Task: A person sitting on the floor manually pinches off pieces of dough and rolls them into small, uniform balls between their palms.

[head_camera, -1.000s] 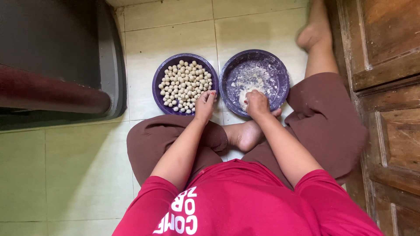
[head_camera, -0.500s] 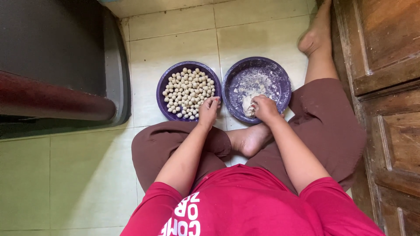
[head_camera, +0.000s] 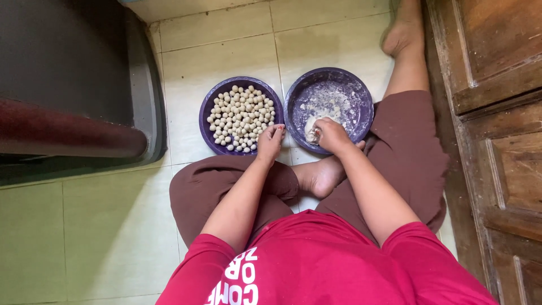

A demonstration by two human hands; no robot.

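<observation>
Beside dough-ball bowl [head_camera: 210,116], right hand [head_camera: 332,135] in floury bowl [head_camera: 361,93].

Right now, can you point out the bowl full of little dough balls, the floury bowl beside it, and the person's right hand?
bowl of dough balls [head_camera: 210,113], head view, on its purple left rim.
floury bowl [head_camera: 357,90], head view, on its dusted inner wall.
right hand [head_camera: 332,134], head view, on the back of the hand.

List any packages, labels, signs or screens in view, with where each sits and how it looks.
Printed lettering: on the front of the red shirt, bottom centre of the view; white block letters on red, partly cut off.
No packages, signs or screens show.
</observation>
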